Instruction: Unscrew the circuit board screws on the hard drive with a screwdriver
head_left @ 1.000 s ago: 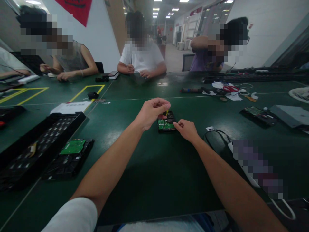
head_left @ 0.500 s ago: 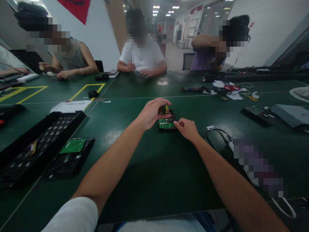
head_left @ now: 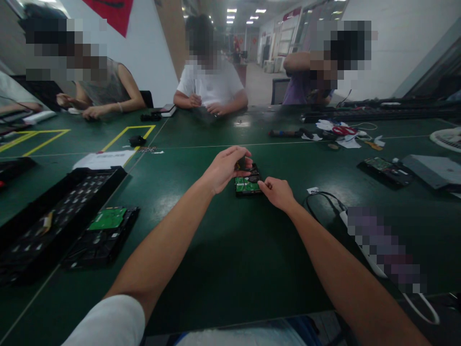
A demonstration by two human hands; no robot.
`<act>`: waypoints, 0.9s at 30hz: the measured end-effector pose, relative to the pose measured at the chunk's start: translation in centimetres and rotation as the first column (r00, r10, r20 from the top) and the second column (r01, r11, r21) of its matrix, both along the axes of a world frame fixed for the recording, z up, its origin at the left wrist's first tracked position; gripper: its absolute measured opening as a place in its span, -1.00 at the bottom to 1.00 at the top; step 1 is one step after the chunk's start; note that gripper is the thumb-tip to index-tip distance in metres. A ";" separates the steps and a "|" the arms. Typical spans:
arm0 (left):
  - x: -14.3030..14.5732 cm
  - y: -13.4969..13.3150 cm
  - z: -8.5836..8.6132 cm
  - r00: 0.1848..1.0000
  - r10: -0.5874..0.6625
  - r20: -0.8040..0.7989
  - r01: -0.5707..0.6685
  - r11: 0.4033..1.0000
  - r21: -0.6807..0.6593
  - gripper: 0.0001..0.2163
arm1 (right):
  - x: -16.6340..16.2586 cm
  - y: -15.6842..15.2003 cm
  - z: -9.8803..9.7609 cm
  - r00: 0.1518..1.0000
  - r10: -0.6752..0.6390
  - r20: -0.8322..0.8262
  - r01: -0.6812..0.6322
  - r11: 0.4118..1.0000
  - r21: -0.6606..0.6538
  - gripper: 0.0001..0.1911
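A hard drive [head_left: 246,185] lies on the green table with its green circuit board facing up. Over its far half is my left hand [head_left: 230,166], fingers curled around a dark screwdriver handle [head_left: 238,166] with a bit of yellow on it. The hand hides most of the handle, and its tip is out of sight. My right hand [head_left: 276,190] pinches the right edge of the drive between thumb and bent fingers.
At left are a long black tray [head_left: 54,216] and another drive with a green board [head_left: 107,218]. A third drive [head_left: 384,170], a grey box [head_left: 434,168] and a cabled power strip [head_left: 360,240] lie at right. Several people sit across the table [head_left: 230,288].
My left hand has turned a little around the screwdriver handle, so less of its yellow marking shows. My right hand stays at the drive's edge.
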State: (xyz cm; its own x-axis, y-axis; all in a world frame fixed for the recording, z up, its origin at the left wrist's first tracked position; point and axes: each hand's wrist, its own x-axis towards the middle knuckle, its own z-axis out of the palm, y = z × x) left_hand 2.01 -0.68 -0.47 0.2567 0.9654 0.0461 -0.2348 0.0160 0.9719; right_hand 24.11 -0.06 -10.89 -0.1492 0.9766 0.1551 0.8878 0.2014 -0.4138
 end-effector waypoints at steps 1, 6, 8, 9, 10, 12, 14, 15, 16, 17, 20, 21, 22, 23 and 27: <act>0.0 -0.1 0.0 1.000 -0.002 -0.015 0.003 1.000 0.018 -0.81 | 0.0 0.0 0.0 1.000 -0.002 0.007 0.002 1.000 -0.002 -0.55; 0.1 -0.5 0.4 0.993 0.046 -0.112 -0.036 0.995 0.091 -0.80 | -0.2 0.0 0.1 1.000 0.003 0.022 -0.002 1.000 -0.017 -0.56; 0.1 -0.6 0.5 0.988 0.044 -0.146 -0.029 0.994 0.102 -0.80 | -0.1 0.0 0.1 1.000 -0.001 0.017 0.001 1.000 -0.007 -0.55; 0.1 -0.6 0.6 0.987 0.036 -0.158 -0.020 0.995 0.102 -0.79 | -0.1 -0.1 0.0 1.000 -0.003 0.013 0.003 1.000 -0.003 -0.55; 0.1 -0.6 0.6 0.986 0.034 -0.166 -0.018 0.995 0.098 -0.80 | -0.1 -0.1 0.0 1.000 -0.006 0.011 0.006 1.000 0.001 -0.55; 0.2 -0.6 0.7 0.985 0.049 -0.167 -0.035 0.996 0.081 -0.82 | -0.1 -0.1 0.1 1.000 -0.008 0.008 0.008 1.000 0.002 -0.55; 0.4 -0.7 0.8 0.987 0.061 -0.148 -0.053 0.997 0.055 -0.86 | -0.2 -0.2 0.1 1.000 -0.007 0.005 0.007 1.000 -0.003 -0.55; 0.5 -0.8 0.8 0.989 0.059 -0.135 -0.054 0.998 0.041 -0.87 | -0.2 -0.2 0.2 1.000 -0.008 0.002 0.008 1.000 -0.007 -0.55; 0.6 -0.8 0.9 0.991 0.050 -0.122 -0.047 0.998 0.030 -0.88 | -0.2 -0.2 0.2 1.000 -0.010 -0.002 0.010 1.000 -0.011 -0.55; 0.6 -0.9 0.9 0.993 0.039 -0.111 -0.037 0.999 0.018 -0.89 | -0.2 -0.2 0.2 1.000 -0.012 -0.005 0.012 1.000 -0.014 -0.55; 0.7 -1.1 1.0 0.996 0.014 -0.083 -0.015 1.000 -0.007 -0.89 | -0.2 -0.2 0.2 1.000 -0.016 -0.008 0.016 1.000 -0.015 -0.55; 0.7 -1.1 1.0 0.997 0.004 -0.077 -0.004 1.000 -0.009 -0.89 | -0.2 -0.2 0.2 1.000 -0.016 -0.007 0.016 1.000 -0.012 -0.55; 0.7 -1.1 0.9 0.997 -0.006 -0.072 0.006 1.000 -0.005 -0.89 | -0.2 -0.2 0.2 1.000 -0.015 -0.007 0.015 1.000 -0.011 -0.55; 0.6 -1.1 0.9 0.997 -0.012 -0.071 0.012 1.000 0.003 -0.88 | -0.2 -0.2 0.2 1.000 -0.015 -0.007 0.015 1.000 -0.008 -0.55; 0.4 -1.0 0.9 0.995 0.024 -0.094 -0.020 0.999 0.042 -0.84 | -0.2 -0.3 0.2 1.000 -0.015 -0.012 0.015 1.000 -0.009 -0.53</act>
